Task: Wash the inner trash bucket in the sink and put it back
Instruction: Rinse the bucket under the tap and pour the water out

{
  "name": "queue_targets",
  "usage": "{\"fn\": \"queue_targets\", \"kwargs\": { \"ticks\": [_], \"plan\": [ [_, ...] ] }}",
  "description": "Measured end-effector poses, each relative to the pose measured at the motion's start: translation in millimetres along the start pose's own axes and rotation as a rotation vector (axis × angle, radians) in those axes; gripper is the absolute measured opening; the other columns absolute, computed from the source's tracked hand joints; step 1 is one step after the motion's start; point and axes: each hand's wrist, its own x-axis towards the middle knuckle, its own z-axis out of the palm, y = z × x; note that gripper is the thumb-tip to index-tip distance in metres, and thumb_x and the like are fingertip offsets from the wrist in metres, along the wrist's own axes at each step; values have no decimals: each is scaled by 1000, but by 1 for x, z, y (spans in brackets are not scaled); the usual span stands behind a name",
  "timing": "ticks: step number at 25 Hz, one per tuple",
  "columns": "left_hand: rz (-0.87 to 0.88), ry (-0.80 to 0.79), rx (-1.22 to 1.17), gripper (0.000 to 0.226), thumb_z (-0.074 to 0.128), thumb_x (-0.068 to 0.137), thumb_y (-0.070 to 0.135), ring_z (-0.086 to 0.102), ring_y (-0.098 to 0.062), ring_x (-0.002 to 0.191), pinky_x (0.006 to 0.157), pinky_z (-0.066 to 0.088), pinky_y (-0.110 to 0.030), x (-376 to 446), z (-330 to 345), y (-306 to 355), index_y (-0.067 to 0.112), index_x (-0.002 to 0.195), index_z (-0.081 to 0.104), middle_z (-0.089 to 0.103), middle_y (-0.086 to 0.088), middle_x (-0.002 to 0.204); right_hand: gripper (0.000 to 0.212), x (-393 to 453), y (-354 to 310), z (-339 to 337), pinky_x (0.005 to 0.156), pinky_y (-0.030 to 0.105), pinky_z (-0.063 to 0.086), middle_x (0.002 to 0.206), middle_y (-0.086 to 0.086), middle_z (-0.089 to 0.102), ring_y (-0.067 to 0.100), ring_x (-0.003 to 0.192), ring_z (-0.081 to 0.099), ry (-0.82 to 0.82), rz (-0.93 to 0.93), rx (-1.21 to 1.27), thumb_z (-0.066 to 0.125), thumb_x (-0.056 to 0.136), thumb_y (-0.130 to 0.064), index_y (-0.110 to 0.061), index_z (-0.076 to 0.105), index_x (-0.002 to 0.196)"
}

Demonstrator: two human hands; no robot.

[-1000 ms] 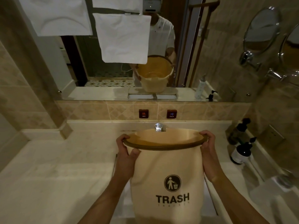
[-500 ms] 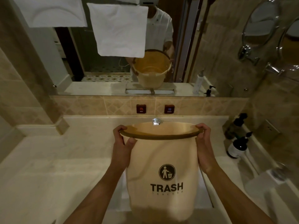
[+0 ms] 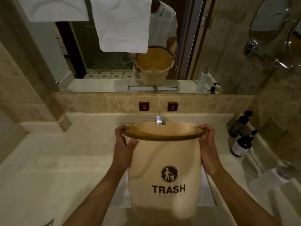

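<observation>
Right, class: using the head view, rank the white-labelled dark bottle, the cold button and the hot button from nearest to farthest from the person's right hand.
From the right hand:
1. White-labelled dark bottle, on the counter to the hand's right.
2. Cold button, on the tiled wall, up and left.
3. Hot button, farther left on that wall.

Left hand (image 3: pixel 124 145): fingers curled over the top edge of what it holds, thumb pressed on the outer side.
Right hand (image 3: pixel 207 145): mirrored grip, fingers hooked over the opposite edge.
Forearms: bare, extended forward, converging upward.
</observation>
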Motion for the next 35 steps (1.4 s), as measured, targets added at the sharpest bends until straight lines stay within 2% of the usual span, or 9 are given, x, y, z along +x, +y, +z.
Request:
{"fn": "queue_targets", "kwargs": {
  "ticks": [5,8,13,15,17,21,25,28,35],
  "plan": [
    [25,73,-33,94,63,60,85,54,-12,78,69,45,-41,1,-25,-2,18,121,37,58,17,96,72,-3,-2,25,74,29,56,115,-11,53,0,94,61,-53,-8,-9,40,64,-91,-43,36,118],
    [31,49,-17,93,61,58,87,57,-5,77,69,49,-38,10,-8,3,22,120,37,58,17,97,67,2,-5,11,73,36,57,113,-3,54,16,96,62,6,-4,5,43,68,-87,-41,38,117],
    [14,25,7,86,60,57,88,58,3,79,70,51,-26,-9,-6,-14,30,116,38,60,24,96,73,-9,10,3,73,47,55,109,7,56,13,85,61,-30,-4,8,46,68,-87,-37,38,120],
    [16,53,-4,93,61,56,89,58,3,75,64,49,-20,-7,-21,-13,23,117,37,59,15,97,76,-13,14,17,72,37,58,117,7,52,9,91,61,-71,8,-7,43,68,-88,-37,36,123],
    [16,45,-17,91,63,59,85,57,-4,75,63,48,-25,0,-30,-11,22,119,37,56,5,97,76,-13,11,25,69,24,56,118,-1,51,1,92,61,-81,3,-16,41,69,-88,-37,34,124],
    [13,10,-3,70,62,68,72,57,-11,80,68,49,-37,12,-11,-8,30,118,39,57,4,99,78,-3,-5,11,68,20,54,111,-6,54,-1,86,60,10,-14,-71,39,65,-92,-37,37,120],
    [-31,-10,-9,64,61,70,66,59,-21,82,73,52,-53,-4,-10,-25,31,119,39,60,-7,101,81,-12,9,9,73,44,57,106,3,58,13,85,63,-4,66,-63,42,62,-93,-37,38,120],
    [-83,-2,-43,75,66,63,80,60,-27,82,67,51,-46,-5,-32,-31,34,116,41,61,-10,101,74,-17,17,27,82,57,53,112,-1,55,26,97,60,-42,79,-55,40,64,-93,-43,38,119],
    [21,-4,-13,67,57,70,63,54,0,74,67,46,-31,2,-4,-20,22,119,39,57,7,95,63,-7,-3,10,65,36,52,95,0,54,8,75,57,24,3,-51,46,63,-90,-48,41,110]
  ]
}}
